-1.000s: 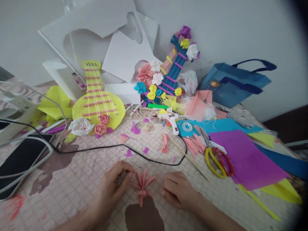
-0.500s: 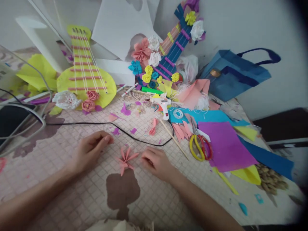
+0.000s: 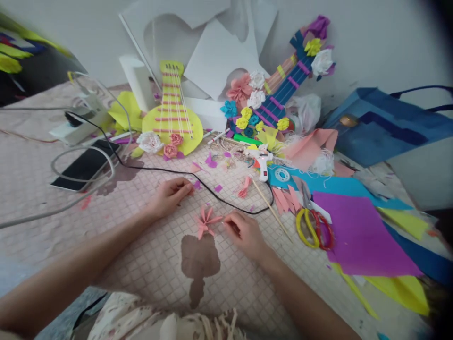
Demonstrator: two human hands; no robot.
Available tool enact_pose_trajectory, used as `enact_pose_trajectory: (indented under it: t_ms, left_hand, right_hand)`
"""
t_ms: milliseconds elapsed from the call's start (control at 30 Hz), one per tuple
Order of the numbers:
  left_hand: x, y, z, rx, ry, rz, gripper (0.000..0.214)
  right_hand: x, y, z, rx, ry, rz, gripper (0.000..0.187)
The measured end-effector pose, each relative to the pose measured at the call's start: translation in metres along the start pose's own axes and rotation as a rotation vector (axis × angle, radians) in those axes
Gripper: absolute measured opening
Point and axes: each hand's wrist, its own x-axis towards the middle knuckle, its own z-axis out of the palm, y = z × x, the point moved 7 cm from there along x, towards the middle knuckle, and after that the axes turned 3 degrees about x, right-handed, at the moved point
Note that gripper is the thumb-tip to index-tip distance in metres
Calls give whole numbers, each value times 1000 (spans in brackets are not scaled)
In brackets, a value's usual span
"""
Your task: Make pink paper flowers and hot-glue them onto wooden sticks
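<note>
Flower of folded pink paper lies near the table's front edge, between the hands, star-shaped with no clear long axis; one narrow petal points at the right hand, the nearer one, its fingertips just beside or touching the tip. From the left hand it lies toward the front right corner. Both hands' fingers are curled; I cannot tell whether either closes on anything. Creased, pointed petals splay over the cover's printed grid, beside a brown, ragged-edged patch.
</note>
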Motion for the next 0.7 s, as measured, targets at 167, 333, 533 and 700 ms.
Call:
enact_pose_trajectory:
  t_ms: [167,333,533,700]
  left_hand:
    - [1,3,0,103,-21,54,35]
    - [1,5,3,154,-48,103,34]
    - [1,7,5,172,-42,130,35]
    - [1,9,4,174,-42,132,35]
  right_hand:
    - [-3,7,-3,31,69,47,7]
    - [-1,5,3,-55,30,10,29]
    - [1,0,8,-179,20,-32,13]
    - [1,-6,3,-132,89,-62,8]
